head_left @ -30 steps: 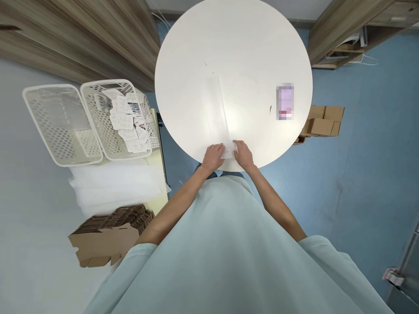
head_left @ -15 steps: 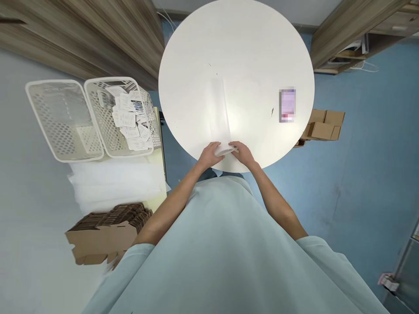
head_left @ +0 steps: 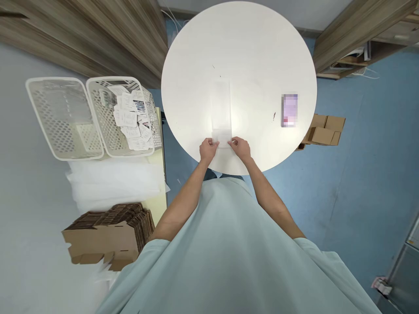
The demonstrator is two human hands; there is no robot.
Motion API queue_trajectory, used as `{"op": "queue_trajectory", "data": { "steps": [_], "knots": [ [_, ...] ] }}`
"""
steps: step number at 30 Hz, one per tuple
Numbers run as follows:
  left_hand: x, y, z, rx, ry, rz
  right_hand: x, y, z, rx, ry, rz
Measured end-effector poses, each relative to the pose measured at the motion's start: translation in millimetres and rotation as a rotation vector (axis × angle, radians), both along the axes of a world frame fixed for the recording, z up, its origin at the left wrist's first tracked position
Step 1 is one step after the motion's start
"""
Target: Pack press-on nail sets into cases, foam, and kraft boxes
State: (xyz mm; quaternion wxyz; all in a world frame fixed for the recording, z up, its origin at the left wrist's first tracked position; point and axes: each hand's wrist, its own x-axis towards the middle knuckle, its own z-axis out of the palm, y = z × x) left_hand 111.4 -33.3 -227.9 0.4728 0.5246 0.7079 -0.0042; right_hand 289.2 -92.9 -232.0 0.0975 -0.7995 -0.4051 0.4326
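Observation:
A long strip of translucent white wrapping sheet (head_left: 221, 104) lies on the round white table (head_left: 242, 43), running away from me. Its near end is doubled over into a flat folded section (head_left: 223, 138). My left hand (head_left: 208, 149) is closed in a pinch at the left corner of that section. At the right corner, my right hand (head_left: 240, 147) pinches it between thumb and fingers. What lies inside the fold, if anything, is too faint to tell. A purple, pixelated box-like item (head_left: 290, 110) rests on the table's right side.
To the left stand two white perforated baskets (head_left: 96, 117), one with many small white cards (head_left: 127, 115). White sheets (head_left: 114, 183) and flattened cardboard boxes (head_left: 101, 237) are stacked nearer me. Brown cartons (head_left: 324, 131) sit beyond the table's right edge.
The curled near end of the sheet now lies flat as a folded section. Both hands have shifted from around the curl to pinching its two near corners. The view has moved slightly.

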Motion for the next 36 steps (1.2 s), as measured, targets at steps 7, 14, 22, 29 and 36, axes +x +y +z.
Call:
{"op": "queue_trajectory", "data": {
  "steps": [7, 14, 22, 29, 36],
  "knots": [
    [2, -3, -0.7, 0.145, 0.068, -0.069, -10, 6, 9, 0.044, -0.173, 0.091],
    [1, 14, 1.1, 0.386, -0.13, -0.675, -12, 5, 10, 0.272, -0.113, 0.499],
    [-17, 19, -5.1, 0.329, -0.17, -0.779, 6, -17, 1, 0.296, -0.036, 0.559],
    [-46, -32, -6.9, 0.322, -0.218, -0.765, -7, -75, -9, 0.4, -0.001, 0.576],
    [-44, -37, -3.5, 0.21, -0.17, -0.449, -21, -72, -3, 0.307, -0.033, 0.311]
  ]
}}
